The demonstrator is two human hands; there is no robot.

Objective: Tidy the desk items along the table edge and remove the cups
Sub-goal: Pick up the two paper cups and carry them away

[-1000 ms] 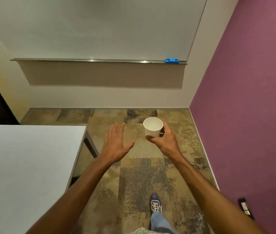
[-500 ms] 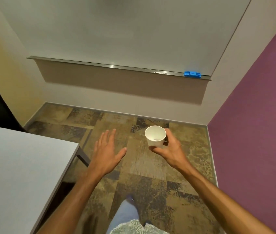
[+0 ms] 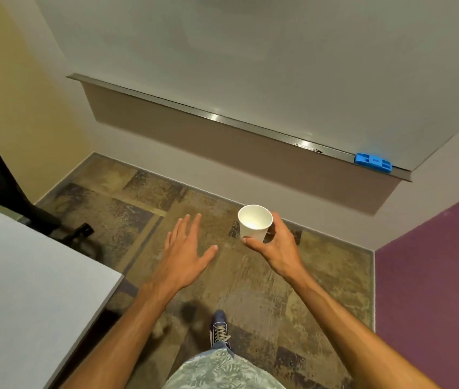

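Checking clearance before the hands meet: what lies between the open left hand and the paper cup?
Nothing. In the head view the left hand and the paper cup, held in the right hand, are separated only by a gap over bare carpet.

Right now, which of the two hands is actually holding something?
The right hand: its fingers wrap a white paper cup, held upright over the carpet. The left hand is open, fingers spread, holding nothing.
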